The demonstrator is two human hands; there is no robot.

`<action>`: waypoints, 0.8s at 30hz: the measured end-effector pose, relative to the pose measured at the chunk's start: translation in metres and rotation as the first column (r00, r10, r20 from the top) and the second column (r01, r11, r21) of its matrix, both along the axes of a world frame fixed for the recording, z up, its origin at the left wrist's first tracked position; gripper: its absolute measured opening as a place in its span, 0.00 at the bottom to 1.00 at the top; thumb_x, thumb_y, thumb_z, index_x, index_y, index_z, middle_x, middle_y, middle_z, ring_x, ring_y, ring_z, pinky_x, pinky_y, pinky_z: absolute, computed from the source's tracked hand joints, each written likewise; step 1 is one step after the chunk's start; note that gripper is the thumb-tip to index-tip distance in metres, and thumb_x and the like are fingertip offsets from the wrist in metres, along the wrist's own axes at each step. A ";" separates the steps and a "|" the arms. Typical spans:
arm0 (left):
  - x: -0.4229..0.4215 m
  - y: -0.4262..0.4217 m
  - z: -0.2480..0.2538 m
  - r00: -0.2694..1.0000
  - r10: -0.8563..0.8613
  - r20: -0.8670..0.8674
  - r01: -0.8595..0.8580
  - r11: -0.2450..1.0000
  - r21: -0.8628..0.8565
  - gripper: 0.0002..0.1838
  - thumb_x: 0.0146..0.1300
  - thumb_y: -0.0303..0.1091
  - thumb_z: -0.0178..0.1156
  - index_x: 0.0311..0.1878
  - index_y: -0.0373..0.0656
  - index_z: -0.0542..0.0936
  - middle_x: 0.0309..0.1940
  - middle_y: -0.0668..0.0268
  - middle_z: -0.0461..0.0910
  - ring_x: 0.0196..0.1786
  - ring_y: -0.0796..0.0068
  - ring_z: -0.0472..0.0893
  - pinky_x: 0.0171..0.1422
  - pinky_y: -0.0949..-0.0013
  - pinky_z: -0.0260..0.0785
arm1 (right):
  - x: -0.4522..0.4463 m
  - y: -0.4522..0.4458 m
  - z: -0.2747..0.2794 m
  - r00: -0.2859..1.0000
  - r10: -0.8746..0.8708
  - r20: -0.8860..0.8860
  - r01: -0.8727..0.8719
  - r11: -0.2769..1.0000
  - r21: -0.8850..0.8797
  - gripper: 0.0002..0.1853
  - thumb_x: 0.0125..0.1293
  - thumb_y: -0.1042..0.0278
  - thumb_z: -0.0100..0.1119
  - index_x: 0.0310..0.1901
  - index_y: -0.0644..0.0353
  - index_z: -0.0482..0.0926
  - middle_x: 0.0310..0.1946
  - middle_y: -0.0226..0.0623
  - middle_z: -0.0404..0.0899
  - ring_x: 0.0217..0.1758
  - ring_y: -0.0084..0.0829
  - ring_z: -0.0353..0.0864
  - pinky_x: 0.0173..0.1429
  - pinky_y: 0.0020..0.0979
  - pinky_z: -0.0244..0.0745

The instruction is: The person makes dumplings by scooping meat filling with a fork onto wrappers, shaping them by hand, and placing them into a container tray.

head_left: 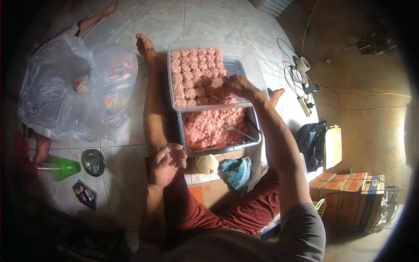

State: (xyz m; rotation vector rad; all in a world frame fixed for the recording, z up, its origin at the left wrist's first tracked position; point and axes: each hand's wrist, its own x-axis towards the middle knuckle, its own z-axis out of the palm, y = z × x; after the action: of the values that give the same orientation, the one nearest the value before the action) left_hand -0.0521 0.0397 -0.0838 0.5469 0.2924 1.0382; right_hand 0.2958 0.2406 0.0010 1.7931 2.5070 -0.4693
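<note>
Over the clear plastic tub (173, 97), my right hand (238, 85) is closed, its fingers bent down beside rows of pink minced-meat balls (192, 65). Just left of those fingers is a flat, pale pink patch; whether it belongs to something I hold cannot be made out. My left hand (168, 163) hangs palm up above my knee, fingers apart and loosely curled, with nothing in it. Nearer to me, below the tub, a dark-rimmed tray (181, 131) holds loose pink mince (209, 129). A light-coloured utensil (238, 130) rests in this mince.
A pale round object (206, 164) and a blue checked cloth (236, 172) lie before me. To the left are plastic bags (56, 87), a tipped green cup (65, 169) and a glass ashtray (93, 162). Cables (293, 74), a black bag (311, 144) and cardboard boxes (345, 196) stand right.
</note>
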 end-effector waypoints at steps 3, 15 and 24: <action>0.000 0.001 0.004 0.999 -0.007 0.034 0.008 0.999 -0.032 0.32 0.73 0.53 0.62 0.64 0.34 0.72 0.42 0.54 0.78 0.43 0.66 0.80 0.50 0.63 0.75 | 0.003 0.000 -0.001 0.992 -0.051 -0.114 0.049 0.999 -0.022 0.17 0.73 0.66 0.54 0.61 0.59 0.79 0.48 0.49 0.87 0.48 0.47 0.87 0.55 0.44 0.79; -0.004 -0.002 -0.006 0.997 -0.058 0.048 0.060 0.998 -0.030 0.31 0.76 0.56 0.56 0.65 0.36 0.72 0.48 0.55 0.79 0.45 0.66 0.80 0.52 0.60 0.74 | 0.024 -0.047 0.037 0.753 0.230 -0.616 0.114 0.877 0.467 0.07 0.70 0.74 0.55 0.45 0.65 0.81 0.31 0.44 0.80 0.34 0.42 0.81 0.43 0.38 0.75; -0.003 -0.005 -0.007 0.994 -0.095 0.051 0.099 0.992 -0.080 0.32 0.74 0.56 0.60 0.65 0.36 0.73 0.48 0.58 0.81 0.46 0.68 0.80 0.52 0.61 0.74 | -0.006 -0.284 0.062 0.745 -0.436 -0.504 0.392 0.898 -0.198 0.11 0.65 0.78 0.61 0.48 0.64 0.83 0.33 0.46 0.85 0.42 0.35 0.87 0.50 0.35 0.81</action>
State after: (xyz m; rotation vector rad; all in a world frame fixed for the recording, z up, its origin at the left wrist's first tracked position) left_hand -0.0547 0.0348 -0.0904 0.4568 0.2632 0.9391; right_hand 0.2896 -0.0435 0.0630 2.4800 2.2870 -1.2382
